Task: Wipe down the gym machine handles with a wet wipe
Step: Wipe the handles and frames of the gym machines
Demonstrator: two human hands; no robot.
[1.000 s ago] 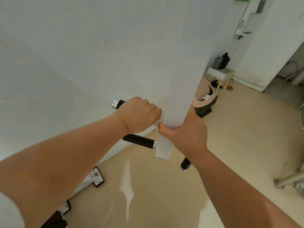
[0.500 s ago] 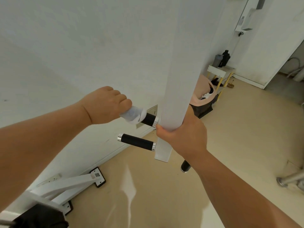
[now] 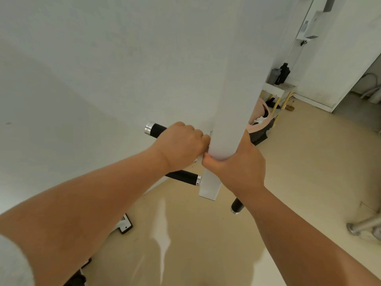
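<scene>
— Your left hand point(image 3: 181, 145) closes over the inner part of the upper handle point(image 3: 154, 130); can you see the wet wipe?

— No, your fist hides it, and only the handle's outer end shows.

— And the lower handle point(image 3: 183, 176)?

— Your left wrist covers its outer end. Your right hand point(image 3: 237, 168) hides part of the white post point(image 3: 233, 112), whose top runs off the frame, and most of the right-side handle point(image 3: 237, 205)

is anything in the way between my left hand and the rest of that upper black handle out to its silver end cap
Nothing visible blocks it. The left hand is closed around the upper black handle beside the white post, and the grip is bare out to its silver end cap.
</scene>
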